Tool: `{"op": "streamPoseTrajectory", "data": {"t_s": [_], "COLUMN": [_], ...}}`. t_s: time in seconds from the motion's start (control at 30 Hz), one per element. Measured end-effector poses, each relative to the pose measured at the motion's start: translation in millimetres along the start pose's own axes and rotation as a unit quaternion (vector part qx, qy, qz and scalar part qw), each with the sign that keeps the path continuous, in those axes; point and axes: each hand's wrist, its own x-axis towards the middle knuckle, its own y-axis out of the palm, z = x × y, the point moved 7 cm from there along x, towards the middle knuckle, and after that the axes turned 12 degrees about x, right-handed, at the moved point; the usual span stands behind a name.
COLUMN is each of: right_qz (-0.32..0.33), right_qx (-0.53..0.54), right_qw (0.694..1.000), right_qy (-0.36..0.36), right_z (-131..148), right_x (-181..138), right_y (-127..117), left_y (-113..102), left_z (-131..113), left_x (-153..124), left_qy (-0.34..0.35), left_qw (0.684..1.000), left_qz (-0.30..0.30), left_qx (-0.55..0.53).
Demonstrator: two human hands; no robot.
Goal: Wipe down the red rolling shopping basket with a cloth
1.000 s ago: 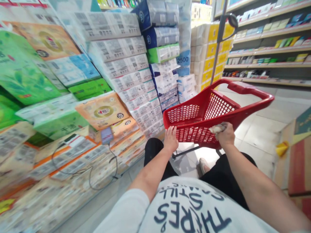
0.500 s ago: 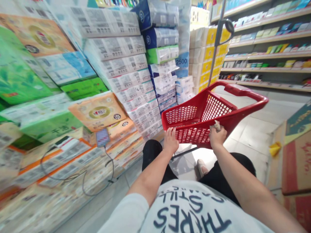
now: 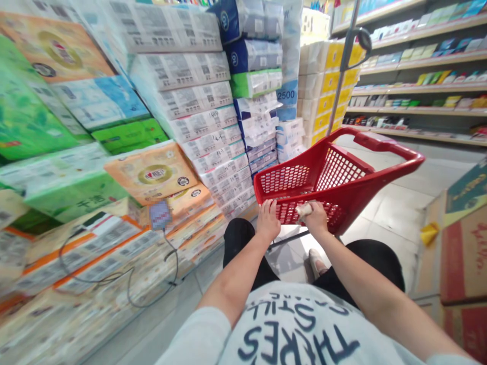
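Note:
A red plastic shopping basket (image 3: 342,172) on a wheeled frame stands tilted in front of me in a shop aisle. My left hand (image 3: 267,221) grips its near left corner, fingers curled over the rim. My right hand (image 3: 315,217) is closed on a small pale cloth (image 3: 304,208) and presses it against the basket's near wall, a little right of my left hand. The basket looks to have nothing in it. Its tall grey handle pole (image 3: 344,66) rises behind it.
Stacked packs of tissue and toilet paper (image 3: 182,116) fill the left side down to the floor, with a cable lying over the low ones. Cardboard boxes (image 3: 460,238) stand at the right. Shelves of goods (image 3: 414,86) run along the back right. Tiled floor lies between.
My right hand with the cloth has slid left along the basket's near wall, from its right part toward my left hand. The left hand has kept its grip.

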Motion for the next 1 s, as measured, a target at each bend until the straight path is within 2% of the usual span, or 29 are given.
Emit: {"op": "streamPoseTrajectory", "data": {"t_s": [0.1, 0.37, 0.53, 0.7, 0.87, 1.0], "right_qz": [0.044, 0.190, 0.250, 0.266, 0.327, 0.310], "right_qx": [-0.028, -0.080, -0.130, -0.114, -0.170, -0.138], "right_qw": [0.995, 0.963, 0.948, 0.933, 0.915, 0.921], "right_qy": [-0.087, -0.174, -0.151, -0.213, -0.163, -0.192], "right_z": [15.7, 30.7, 37.8, 62.8, 50.1, 55.4], "right_x": [4.8, -14.3, -24.3, -29.1, -37.9, -41.3], "right_y": [9.2, 40.8, 55.4, 66.2, 83.2, 85.9], "left_y": [1.2, 1.1, -0.4, -0.9, 2.2, 2.2], "left_z": [1.3, 2.2, 3.9, 4.7, 4.4, 4.8], "left_x": [-0.7, -2.8, -4.2, -6.1, -7.9, -9.5], "left_qy": [-0.002, -0.002, 0.005, 0.004, 0.024, 0.020], "left_qw": [1.000, 1.000, 1.000, 1.000, 1.000, 1.000], "left_qz": [-0.004, -0.003, -0.008, -0.019, 0.006, -0.011], "left_qx": [0.000, -0.010, -0.009, -0.007, -0.003, 0.004]}}
